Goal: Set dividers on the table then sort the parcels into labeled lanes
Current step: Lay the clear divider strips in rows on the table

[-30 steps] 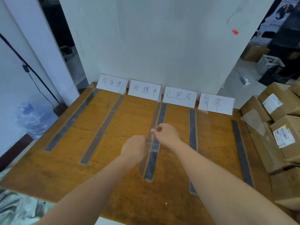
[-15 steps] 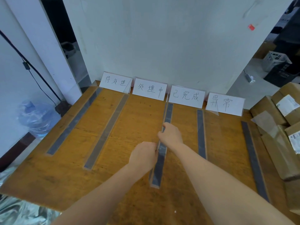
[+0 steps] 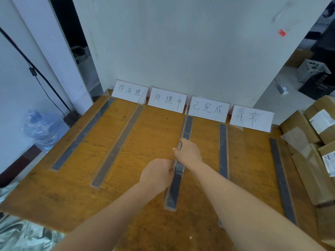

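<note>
left hand (image 3: 156,173) and right hand (image 3: 188,152) both grip middle divider (image 3: 174,194), lying on counter (image 3: 72,196) below labels (image 3: 166,99). other dividers (image 3: 223,151) already laid. parcels (image 3: 299,124) stacked at right, not yet sorted.

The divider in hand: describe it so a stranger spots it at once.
Start at the wooden table with four white label cards along its back edge. Five grey strips run from the cards toward the viewer; take the middle divider, starting between the second and third cards. It alone is held by the left hand and right hand.
</note>
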